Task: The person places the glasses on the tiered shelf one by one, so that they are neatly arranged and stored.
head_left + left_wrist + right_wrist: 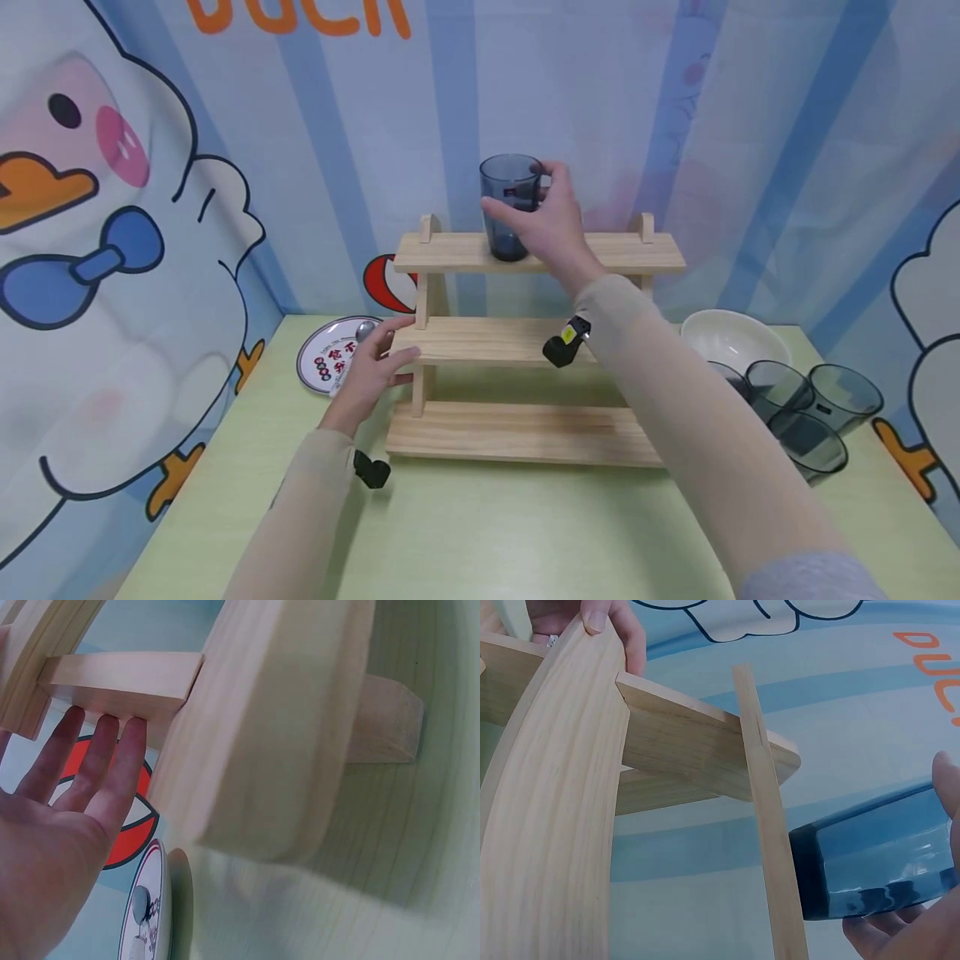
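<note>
A three-tier wooden display rack (480, 340) stands on the table. My left hand (367, 371) grips it at the left end of the middle shelf. In the left wrist view the fingers of my left hand (82, 795) reach to a side support (120, 679), and in the right wrist view the thumb rests on the shelf's end. My right hand (551, 221) holds a blue-grey glass mug (510, 204) upright, thumb across its front and fingers by the handle. The mug's base (810, 874) is at the top shelf (769, 825), near its middle.
On the right, several similar glass mugs (843, 396) stand together in front of a white bowl (731, 337), partly behind my right forearm. A printed plate (318, 354) with a spoon (365, 330) lies left of the rack. A cartoon-printed curtain (360, 125) hangs behind.
</note>
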Demonstrator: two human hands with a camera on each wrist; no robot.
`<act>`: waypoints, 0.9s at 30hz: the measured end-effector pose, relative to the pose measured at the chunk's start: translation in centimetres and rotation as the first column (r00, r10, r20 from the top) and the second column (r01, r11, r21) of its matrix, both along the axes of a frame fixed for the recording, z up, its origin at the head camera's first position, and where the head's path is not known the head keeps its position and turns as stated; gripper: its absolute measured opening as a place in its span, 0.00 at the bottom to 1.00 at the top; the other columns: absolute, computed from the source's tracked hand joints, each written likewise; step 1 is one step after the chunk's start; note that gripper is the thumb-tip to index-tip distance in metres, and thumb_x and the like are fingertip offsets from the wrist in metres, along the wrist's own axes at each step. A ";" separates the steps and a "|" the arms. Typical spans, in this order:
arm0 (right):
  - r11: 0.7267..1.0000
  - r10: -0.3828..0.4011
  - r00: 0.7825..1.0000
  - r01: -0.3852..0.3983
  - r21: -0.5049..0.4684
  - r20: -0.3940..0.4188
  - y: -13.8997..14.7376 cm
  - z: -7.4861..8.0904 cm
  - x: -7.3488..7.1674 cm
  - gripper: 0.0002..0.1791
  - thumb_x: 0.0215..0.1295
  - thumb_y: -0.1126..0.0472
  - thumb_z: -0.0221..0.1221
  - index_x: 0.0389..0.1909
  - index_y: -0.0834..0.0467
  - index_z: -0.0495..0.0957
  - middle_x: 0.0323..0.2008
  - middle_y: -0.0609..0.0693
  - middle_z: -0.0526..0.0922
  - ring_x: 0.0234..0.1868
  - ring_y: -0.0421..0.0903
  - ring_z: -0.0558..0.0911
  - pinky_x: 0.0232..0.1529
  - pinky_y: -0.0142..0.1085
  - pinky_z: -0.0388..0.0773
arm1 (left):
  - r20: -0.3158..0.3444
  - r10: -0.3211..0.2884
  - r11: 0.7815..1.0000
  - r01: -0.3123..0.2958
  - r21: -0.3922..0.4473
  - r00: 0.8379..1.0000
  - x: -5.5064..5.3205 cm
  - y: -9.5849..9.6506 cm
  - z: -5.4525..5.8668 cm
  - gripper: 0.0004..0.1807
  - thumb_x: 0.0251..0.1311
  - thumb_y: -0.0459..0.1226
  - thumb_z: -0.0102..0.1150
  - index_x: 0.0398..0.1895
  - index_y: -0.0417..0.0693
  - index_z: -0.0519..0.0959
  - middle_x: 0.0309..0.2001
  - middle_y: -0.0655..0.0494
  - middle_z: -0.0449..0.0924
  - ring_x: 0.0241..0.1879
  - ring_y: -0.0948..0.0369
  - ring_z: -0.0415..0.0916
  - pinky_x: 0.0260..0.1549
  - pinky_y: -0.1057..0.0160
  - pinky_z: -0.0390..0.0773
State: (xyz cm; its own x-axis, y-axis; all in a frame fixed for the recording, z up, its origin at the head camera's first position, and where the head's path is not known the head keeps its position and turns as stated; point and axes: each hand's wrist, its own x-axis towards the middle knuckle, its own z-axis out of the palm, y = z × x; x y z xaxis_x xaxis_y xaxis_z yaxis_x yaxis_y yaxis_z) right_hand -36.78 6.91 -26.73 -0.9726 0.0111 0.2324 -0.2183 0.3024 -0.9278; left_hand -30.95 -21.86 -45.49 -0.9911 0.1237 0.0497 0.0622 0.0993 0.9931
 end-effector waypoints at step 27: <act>0.983 0.162 0.987 -0.163 0.087 0.027 9.6 -1.2 3.2 0.56 0.59 0.43 0.76 0.82 0.46 0.52 0.76 0.56 0.67 0.76 0.54 0.69 0.74 0.53 0.70 | 0.011 0.008 1.000 -0.008 -0.006 1.000 0.1 -0.1 0.1 0.30 0.73 0.40 0.64 0.76 0.61 0.69 0.75 0.45 0.66 0.68 0.41 0.71 0.56 0.39 0.84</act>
